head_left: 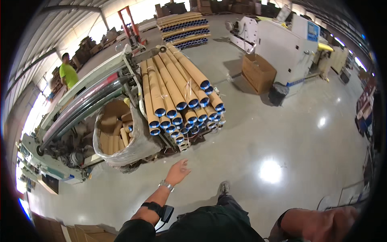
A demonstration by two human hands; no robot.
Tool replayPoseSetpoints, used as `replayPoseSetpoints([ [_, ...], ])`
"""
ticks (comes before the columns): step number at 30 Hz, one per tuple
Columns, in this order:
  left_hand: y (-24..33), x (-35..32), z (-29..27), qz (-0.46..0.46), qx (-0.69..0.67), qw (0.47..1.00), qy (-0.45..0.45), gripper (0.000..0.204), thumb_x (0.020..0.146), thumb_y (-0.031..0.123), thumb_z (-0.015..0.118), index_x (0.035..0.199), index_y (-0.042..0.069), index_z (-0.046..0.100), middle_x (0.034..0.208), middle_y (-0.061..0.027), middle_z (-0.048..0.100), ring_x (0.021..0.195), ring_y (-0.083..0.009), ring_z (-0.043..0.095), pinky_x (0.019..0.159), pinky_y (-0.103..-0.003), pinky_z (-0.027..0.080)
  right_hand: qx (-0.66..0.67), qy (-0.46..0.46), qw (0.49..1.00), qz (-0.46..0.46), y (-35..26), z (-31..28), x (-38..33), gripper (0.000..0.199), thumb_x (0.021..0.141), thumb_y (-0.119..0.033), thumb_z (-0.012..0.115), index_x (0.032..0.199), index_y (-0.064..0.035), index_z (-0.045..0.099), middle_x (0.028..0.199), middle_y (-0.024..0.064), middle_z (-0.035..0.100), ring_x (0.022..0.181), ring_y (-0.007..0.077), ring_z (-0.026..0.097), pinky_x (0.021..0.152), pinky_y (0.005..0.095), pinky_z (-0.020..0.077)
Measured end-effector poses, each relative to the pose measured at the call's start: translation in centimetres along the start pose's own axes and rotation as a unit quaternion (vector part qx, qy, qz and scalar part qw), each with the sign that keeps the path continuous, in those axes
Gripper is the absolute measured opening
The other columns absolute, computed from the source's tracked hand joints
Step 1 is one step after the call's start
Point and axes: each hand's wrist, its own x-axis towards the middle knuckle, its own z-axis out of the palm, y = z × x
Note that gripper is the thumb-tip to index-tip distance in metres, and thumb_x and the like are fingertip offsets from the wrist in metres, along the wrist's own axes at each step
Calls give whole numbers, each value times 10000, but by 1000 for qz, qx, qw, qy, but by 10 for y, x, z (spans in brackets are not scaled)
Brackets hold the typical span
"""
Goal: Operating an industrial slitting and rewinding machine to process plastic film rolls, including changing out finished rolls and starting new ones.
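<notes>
Head view: open left hand reaches toward a sack of cardboard offcuts

Head camera shows the left hand (177, 171) stretched forward above the concrete floor (250, 133), fingers (184, 163) spread wide and holding nothing. Nearest ahead sits a clear plastic sack (135, 143) filled with short cardboard tube offcuts (115, 131). Just beside it a pallet stack of long cardboard tubes (177, 90) with blue end caps lies. An open cardboard box (258, 71) stands by a white machine (282, 44). The right hand (334, 222) is at the lower edge; whether it grips anything cannot be told.

Glossy concrete floor (282, 133), stacked cardboard tubes (177, 92), bag (121, 137)
</notes>
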Motion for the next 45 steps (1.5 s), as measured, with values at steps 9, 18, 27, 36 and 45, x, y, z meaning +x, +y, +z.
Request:
replayPoseSetpoints([
  [9,-13,47,-30,-103,-46,984,141,538,752,83,713,1241,7,503,1038,-180,634,833,-212,660,730,-309,533,-338,140,806,465,368,-244,-31,535,733,-134,711,1216,-7,521,1190,113,568,1078,222,547,921,329,421],
  [18,10,231,-74,-53,25,964,259,544,729,109,720,1227,45,510,1035,-136,612,920,-259,617,764,-363,510,-489,-67,668,556,633,-323,-63,786,672,-354,755,1268,51,442,1235,250,502,1172,376,473,990,416,391],
  [27,38,408,-37,-91,334,924,163,632,700,223,722,1257,86,459,1100,-145,507,1047,-321,512,882,-404,419,-475,-129,715,497,753,-377,-46,623,733,-230,690,1256,16,458,1250,229,483,1146,390,472,977,424,402],
  [36,25,433,-44,-125,148,897,397,718,685,17,590,1359,109,362,1068,-200,559,901,-373,583,776,-443,488,-389,-239,749,479,769,-395,-31,570,741,-168,688,1243,-5,473,1320,203,427,1205,374,427,1022,413,366],
  [45,129,330,-127,-58,-333,700,630,645,864,47,550,1425,44,230,1053,-72,551,710,-136,565,528,-253,467,111,-27,735,668,821,-293,0,411,915,-232,555,1251,-14,461,1076,105,567,999,228,570,837,325,471],
])
